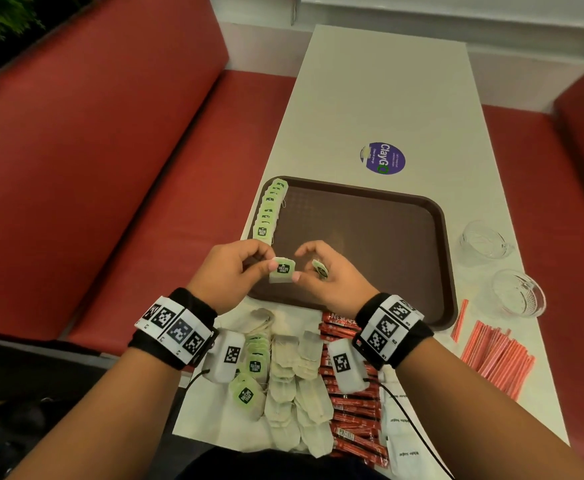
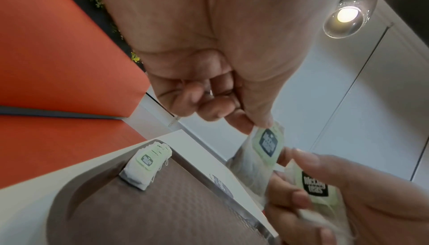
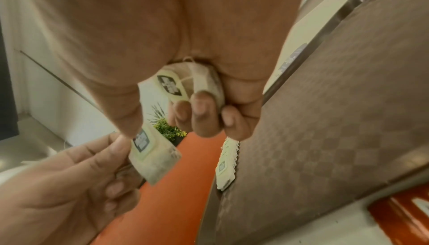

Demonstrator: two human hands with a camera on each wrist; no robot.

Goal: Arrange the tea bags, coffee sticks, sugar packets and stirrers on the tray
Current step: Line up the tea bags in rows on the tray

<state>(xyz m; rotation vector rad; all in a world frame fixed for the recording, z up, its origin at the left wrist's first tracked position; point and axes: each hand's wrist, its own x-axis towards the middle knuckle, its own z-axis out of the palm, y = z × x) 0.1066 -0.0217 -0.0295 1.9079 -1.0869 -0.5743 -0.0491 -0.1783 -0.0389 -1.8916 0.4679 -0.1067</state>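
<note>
A brown tray [image 1: 370, 237] lies on the white table, with a row of several green-tagged tea bags [image 1: 270, 211] along its left edge. Above the tray's near edge my left hand [image 1: 266, 263] pinches a tea bag [image 1: 282, 270] by its left side. My right hand [image 1: 304, 266] touches that bag's right side with its thumb, while its curled fingers hold a second tea bag [image 1: 320, 268] against the palm. The right wrist view shows this second tea bag [image 3: 185, 83] tucked under the fingers and the pinched tea bag [image 3: 153, 157] below.
Near the table's front lie loose tea bags [image 1: 294, 382], red coffee sticks [image 1: 353, 410] and white sugar packets [image 1: 403, 441]. Red stirrers [image 1: 495, 355] lie to the right, beside two glass bowls [image 1: 484, 242] [image 1: 517, 294]. Red bench seats flank the table.
</note>
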